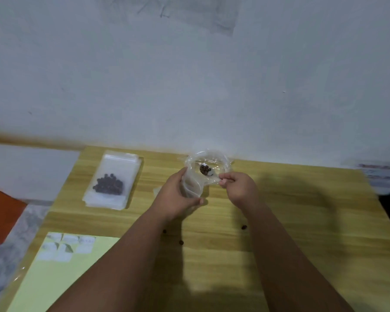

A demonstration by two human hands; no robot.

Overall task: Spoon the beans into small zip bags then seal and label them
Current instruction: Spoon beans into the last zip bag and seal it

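Observation:
My left hand (178,194) grips a small clear zip bag (193,186) held upright above the wooden table (291,210). My right hand (236,186) pinches the handle of a white spoon (212,174). A small heap of dark brown beans (205,169) lies in the spoon's bowl, just above the bag's mouth. A larger crumpled clear plastic bag (208,157) sits right behind the spoon, near the wall. To the left, a pile of flat zip bags (113,176) lies on the table, and the top one holds many beans (108,186).
A pale yellow sheet (61,278) with several white labels (65,246) lies at the table's front left. Three loose beans (181,242) are scattered on the wood between my forearms. A white board (27,172) and an orange sheet (0,215) lie beyond the left edge.

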